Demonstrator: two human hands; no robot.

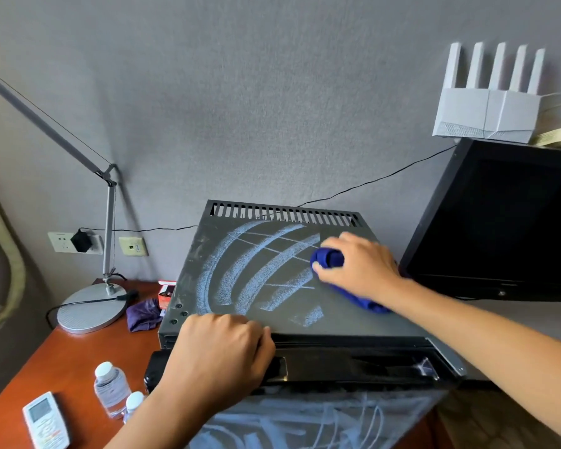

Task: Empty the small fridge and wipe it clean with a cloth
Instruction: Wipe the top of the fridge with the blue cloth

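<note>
Her right hand (360,265) presses a bunched blue cloth (329,258) on the small fridge's (272,286) dusty top (streaked pale), while the left hand (221,354), fingers curled, seems to grip its front edge.

Blue cloth (329,259); dark grey fridge (227,306) with pale curved streaks; red-brown tabletop (78,351); white router (486,115).

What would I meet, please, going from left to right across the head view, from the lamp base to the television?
Lamp base → purple cloth → left hand → right hand pressing the blue cloth on the fridge top → television.
</note>
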